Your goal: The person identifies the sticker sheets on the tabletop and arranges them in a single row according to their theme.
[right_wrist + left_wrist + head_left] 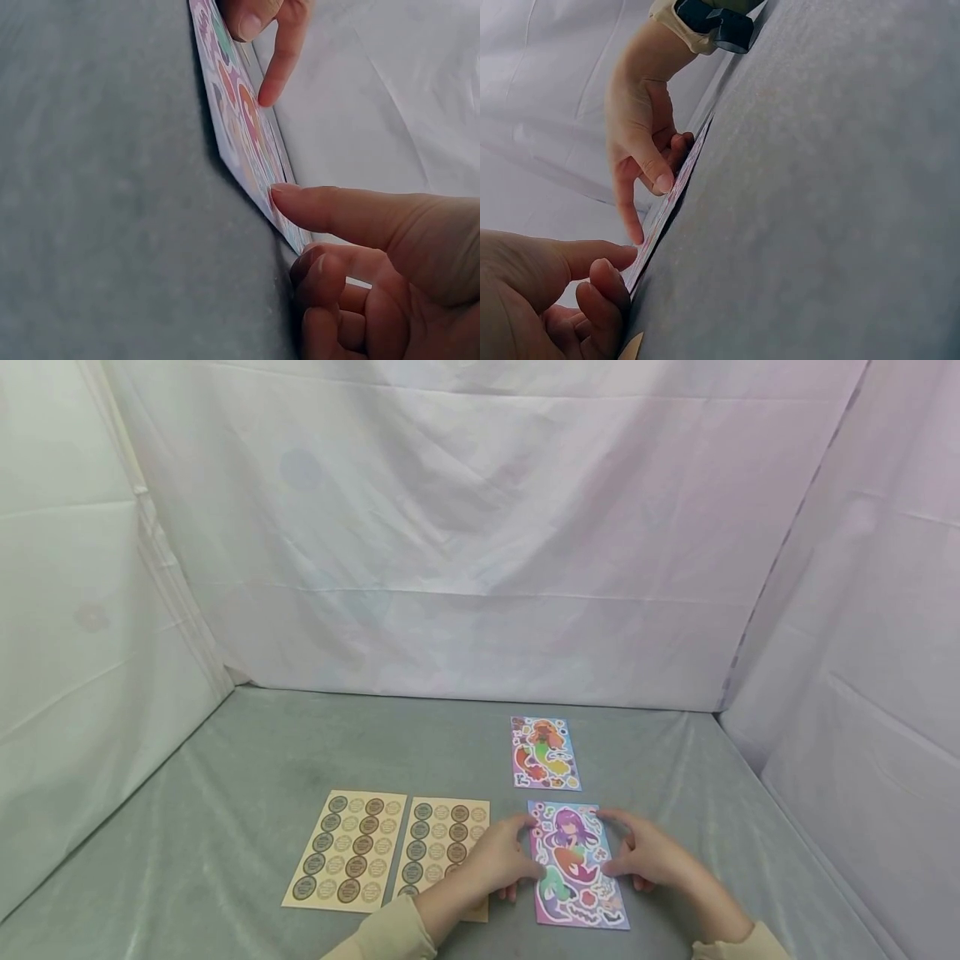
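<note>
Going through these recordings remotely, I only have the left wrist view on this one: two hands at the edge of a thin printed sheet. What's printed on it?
Observer: The head view shows it is a mermaid sticker sheet; its largest figure is a purple-haired mermaid.
Operator: And what lies to the left of it?
Observer: Nearest is a tan sheet of round stickers, partly hidden in the head view by the left hand and its forearm.
Operator: Anything past the far edge, away from the person?
Observer: Yes, a smaller-looking second mermaid sticker sheet, touched by neither hand.
</note>
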`<state>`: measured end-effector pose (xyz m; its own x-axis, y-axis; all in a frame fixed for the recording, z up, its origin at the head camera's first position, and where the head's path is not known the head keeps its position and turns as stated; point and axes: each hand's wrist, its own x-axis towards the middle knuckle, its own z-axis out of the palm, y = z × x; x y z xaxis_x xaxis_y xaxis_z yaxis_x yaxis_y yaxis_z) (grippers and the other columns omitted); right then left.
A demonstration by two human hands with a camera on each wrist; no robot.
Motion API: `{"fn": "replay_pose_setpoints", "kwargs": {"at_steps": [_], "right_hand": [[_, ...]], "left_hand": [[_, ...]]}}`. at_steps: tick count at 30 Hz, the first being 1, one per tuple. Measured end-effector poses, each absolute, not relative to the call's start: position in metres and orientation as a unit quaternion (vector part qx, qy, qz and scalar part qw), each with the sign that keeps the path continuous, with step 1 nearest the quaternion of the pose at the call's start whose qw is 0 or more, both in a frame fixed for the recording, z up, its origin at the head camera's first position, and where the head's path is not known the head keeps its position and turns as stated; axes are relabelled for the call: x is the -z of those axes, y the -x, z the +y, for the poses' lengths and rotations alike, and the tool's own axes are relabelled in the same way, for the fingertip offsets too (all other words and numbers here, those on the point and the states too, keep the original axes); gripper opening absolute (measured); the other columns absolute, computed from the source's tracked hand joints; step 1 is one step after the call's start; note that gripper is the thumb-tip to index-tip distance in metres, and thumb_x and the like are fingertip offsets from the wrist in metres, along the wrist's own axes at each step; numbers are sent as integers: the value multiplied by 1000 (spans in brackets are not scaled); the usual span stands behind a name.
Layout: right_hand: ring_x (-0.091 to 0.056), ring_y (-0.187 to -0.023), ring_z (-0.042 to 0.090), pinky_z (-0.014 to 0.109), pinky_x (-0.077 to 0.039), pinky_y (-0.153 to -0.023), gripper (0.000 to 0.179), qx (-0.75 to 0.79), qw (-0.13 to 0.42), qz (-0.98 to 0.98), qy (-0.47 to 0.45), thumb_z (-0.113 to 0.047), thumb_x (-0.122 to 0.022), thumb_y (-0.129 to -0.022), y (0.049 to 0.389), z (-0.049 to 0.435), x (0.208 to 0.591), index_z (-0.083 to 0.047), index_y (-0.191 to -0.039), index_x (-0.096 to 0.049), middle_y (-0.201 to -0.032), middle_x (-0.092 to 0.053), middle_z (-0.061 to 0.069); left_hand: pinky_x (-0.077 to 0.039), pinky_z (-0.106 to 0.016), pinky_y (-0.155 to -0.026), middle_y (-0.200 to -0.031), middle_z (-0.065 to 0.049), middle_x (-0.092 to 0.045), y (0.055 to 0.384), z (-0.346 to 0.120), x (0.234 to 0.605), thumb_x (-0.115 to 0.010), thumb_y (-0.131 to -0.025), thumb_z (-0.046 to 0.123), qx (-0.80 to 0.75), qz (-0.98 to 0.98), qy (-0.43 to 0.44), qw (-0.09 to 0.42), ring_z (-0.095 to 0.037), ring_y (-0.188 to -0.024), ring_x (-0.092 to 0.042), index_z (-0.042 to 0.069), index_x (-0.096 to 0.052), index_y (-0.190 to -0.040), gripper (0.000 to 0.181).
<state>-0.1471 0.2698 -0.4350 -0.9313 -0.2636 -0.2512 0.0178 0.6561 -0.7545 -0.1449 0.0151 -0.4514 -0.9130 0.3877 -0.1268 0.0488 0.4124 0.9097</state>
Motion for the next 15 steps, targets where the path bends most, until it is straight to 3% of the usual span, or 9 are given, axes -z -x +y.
{"fn": "replay_pose_setpoints", "kwargs": {"at_steps": [15], "right_hand": [[-51, -49, 17, 30, -43, -47, 80, 413, 177, 892, 42, -25, -80, -77, 149, 267, 432, -1, -142, -40, -67, -56, 6]], "left_hand": [[-31, -21, -29, -53, -5, -56, 145, 15, 450, -77, -77, 13, -545, 809, -144, 167, -10, -31, -43, 1, -48, -136, 67]]}}
